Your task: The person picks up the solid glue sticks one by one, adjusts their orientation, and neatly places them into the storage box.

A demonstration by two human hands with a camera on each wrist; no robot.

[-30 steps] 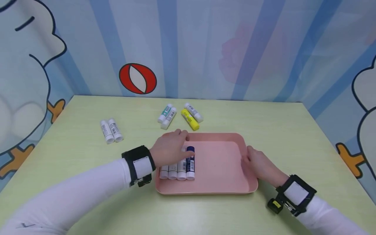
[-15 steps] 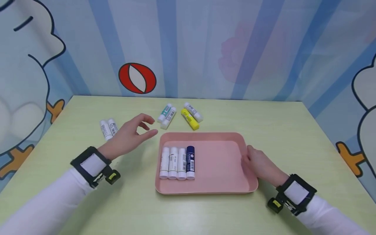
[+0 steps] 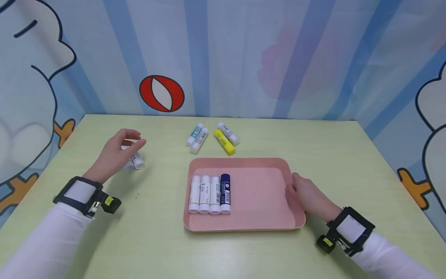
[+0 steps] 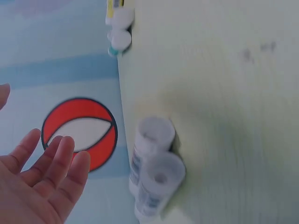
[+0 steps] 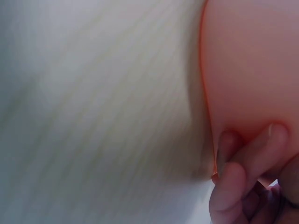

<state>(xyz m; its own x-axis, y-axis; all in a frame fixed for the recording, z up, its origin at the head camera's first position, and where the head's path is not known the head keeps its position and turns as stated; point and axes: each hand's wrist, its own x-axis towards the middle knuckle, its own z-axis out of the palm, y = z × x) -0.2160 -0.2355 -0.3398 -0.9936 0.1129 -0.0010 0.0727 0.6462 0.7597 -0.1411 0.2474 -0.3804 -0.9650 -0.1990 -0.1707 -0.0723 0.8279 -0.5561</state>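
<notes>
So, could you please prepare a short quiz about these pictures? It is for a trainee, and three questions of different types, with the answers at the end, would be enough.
1. True or false: the yellow tube lies outside the tray.
2. Multiple choice: what does the right hand grip?
A) The yellow tube
B) The tray's edge
C) Nothing
3. Fill in: the left hand holds nothing and is nearest to a pair of ___ tubes.

Key:
1. True
2. B
3. White
</notes>
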